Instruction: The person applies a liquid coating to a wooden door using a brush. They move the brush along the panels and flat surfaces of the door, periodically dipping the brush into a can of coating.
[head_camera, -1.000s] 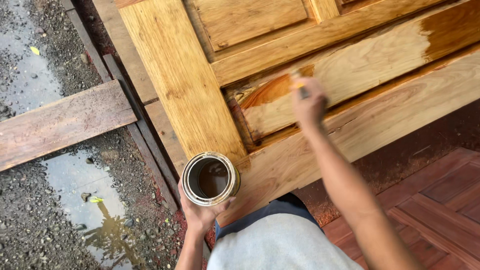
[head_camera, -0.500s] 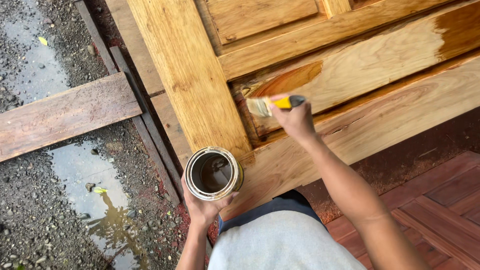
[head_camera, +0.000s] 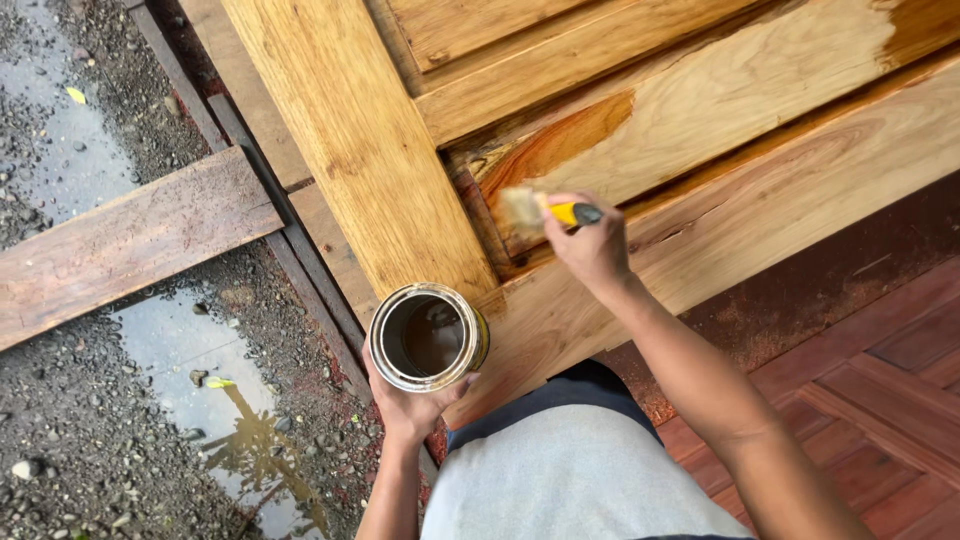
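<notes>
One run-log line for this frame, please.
left hand: holds open can | right hand: holds brush, bristles at door panel | panel part-coated | ground: gravel, puddle

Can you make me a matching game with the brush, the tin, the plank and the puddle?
Things:
1. paintbrush
2. open tin
3. loose plank
4. puddle

Places:
A. held in the left hand
B. lying across the gravel
C. held in the right hand against the wooden door
D. on the ground, below the plank

Pairs: 1-C, 2-A, 3-B, 4-D
</notes>
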